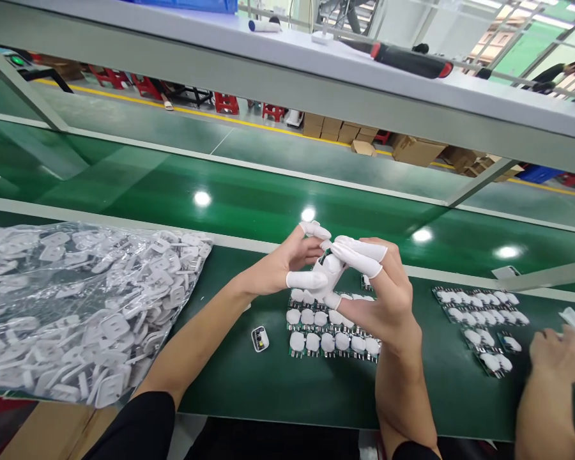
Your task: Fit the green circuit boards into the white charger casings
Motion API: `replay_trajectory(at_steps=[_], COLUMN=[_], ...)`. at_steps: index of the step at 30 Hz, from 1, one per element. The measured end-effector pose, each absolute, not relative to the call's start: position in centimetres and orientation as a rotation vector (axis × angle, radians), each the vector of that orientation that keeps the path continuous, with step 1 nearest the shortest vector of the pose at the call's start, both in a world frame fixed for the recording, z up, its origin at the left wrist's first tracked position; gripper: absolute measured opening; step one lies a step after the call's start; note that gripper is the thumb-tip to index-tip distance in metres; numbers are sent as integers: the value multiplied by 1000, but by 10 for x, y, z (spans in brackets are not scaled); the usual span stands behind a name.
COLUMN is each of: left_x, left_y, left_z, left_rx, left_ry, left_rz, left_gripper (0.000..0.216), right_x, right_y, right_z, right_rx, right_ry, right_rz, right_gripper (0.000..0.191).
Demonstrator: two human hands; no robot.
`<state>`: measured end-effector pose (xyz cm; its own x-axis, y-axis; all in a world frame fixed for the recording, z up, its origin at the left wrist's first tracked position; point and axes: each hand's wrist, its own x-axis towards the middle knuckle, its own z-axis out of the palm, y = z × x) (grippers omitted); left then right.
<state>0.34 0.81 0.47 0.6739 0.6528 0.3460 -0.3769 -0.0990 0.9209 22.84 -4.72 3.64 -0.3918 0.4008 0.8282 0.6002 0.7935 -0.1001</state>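
Note:
Above the green work surface, my left hand [294,262] and my right hand [384,291] grip one small white plastic housing [332,264] between them. A round white part and a bit of green circuit board show inside it; the fingers cover much of it. White finger cots sit on the thumb and fingertips of both hands. Beneath the hands lie rows of small circuit boards [334,343], each topped with a round white pad. To the left of the rows rests another white housing [259,339] with components showing in it.
On the left a clear plastic bag [96,306] is full of white plastic parts. At the right lie more padded boards [482,306], beside another person's hand [560,351]. A raised shelf [287,48] crosses the back, carrying a red-and-black screwdriver [412,61].

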Motion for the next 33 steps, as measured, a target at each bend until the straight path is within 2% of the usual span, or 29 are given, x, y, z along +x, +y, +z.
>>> replay_trajectory(at_steps=[8,13,20,27,33], left_x=[10,11,11,7,6], left_y=[8,10,11,11,14], left_z=[2,-4,1,0,-1], left_rx=[1321,1353,1343,1424,1436], left_ry=[182,202,166,168,151], left_rz=[896,940,1088,1178,1226], left_gripper=[63,59,48,42,40], right_x=[227,226,225,218,221], right_y=[-44,-43,-43,-50,-44], right_z=[37,37,27,34,29], right_rx=[-693,-673,-666,-721,-763], right_ry=[-1975,-1992,-1976,-2027,-1975], right_rz=[-273,-275,-288,51,-26], right_gripper=[80,71,78,61,55])
